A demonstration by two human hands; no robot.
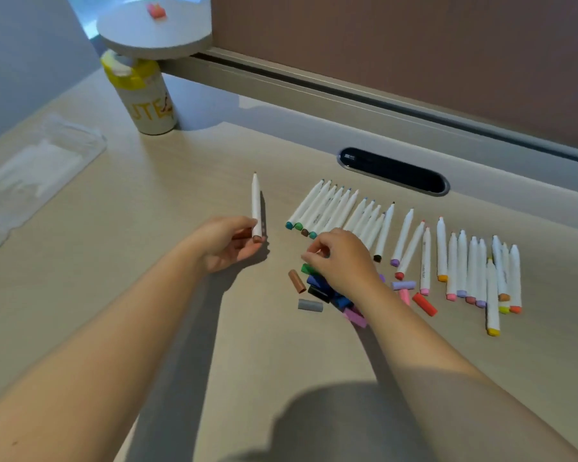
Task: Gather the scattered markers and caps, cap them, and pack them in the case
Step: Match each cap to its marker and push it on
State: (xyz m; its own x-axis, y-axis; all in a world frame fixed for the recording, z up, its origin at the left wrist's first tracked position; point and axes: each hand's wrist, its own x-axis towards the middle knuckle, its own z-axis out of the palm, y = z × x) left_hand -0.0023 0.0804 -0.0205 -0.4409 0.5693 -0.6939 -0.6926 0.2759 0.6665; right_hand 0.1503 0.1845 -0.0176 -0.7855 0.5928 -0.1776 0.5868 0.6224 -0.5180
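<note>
your left hand [229, 243] pinches a white marker [256, 208] near its brown end, held upright, tip up, uncapped; a brown bit under your fingers could be a cap, hard to tell. your right hand [342, 258] is curled over the cap pile [324, 291], fingertips pinched together at the pile's far side; what they hold is hidden, can't tell. the hand covers part of the pile and the near ends of several markers. visible caps: brown cap [297, 281], grey cap [310, 305], red cap [424, 304], plus green, blue, black, pink and purple ones, partly hidden.

markers [411, 248] lie uncapped in a loose row across the table [147, 328] middle toward the right edge, tips pointing to the far edge. rightmost group overlaps, count unclear.

clear case [37, 168] lies at the left edge, cut off by the frame, blurry; contents can't be made out. cup [144, 95] with yellow print stands at the far left, top hidden under a round white shelf [154, 28]; a small orange thing on the shelf is too blurred to name. dark oval cable slot [394, 171] sits near the far edge.
</note>
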